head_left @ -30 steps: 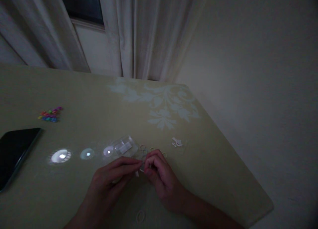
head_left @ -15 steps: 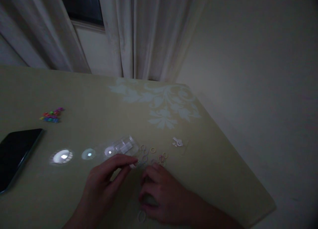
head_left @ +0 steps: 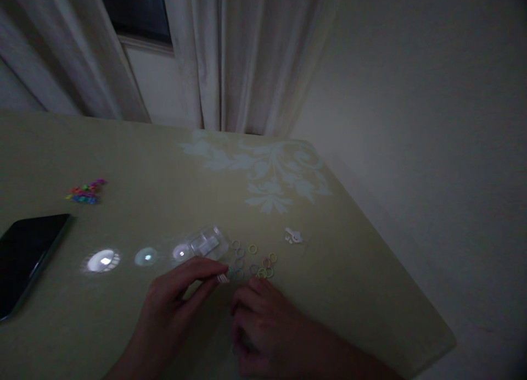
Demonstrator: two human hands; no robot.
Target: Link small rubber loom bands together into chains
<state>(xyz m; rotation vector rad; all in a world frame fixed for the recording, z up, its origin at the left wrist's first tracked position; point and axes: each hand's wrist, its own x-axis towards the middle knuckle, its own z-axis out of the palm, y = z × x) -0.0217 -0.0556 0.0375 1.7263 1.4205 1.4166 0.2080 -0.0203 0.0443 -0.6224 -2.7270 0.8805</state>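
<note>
My left hand (head_left: 181, 292) pinches a small whitish piece with several thin prongs (head_left: 223, 279) between thumb and fingertips, just above the table. Close on its right is my right hand (head_left: 267, 325), low over the table with its fingers curled; what they hold, if anything, is hidden. Past the fingertips lie several small coloured rings like loom bands, among them a yellow ring (head_left: 252, 249) and a green ring (head_left: 262, 273). Behind my left fingertips rests a clear plastic case (head_left: 208, 242) with compartments.
A small white part (head_left: 293, 236) lies right of the rings. Far left are a pile of bright small pieces (head_left: 85, 193) and a dark phone (head_left: 28, 253). The table (head_left: 349, 292) ends at a slanting right edge near the wall; curtains (head_left: 247, 56) hang behind.
My right hand has drawn slightly toward me and its fingers have closed up. More rings show beyond it, while the pale ring near its underside is out of sight. The piece in my left hand has turned.
</note>
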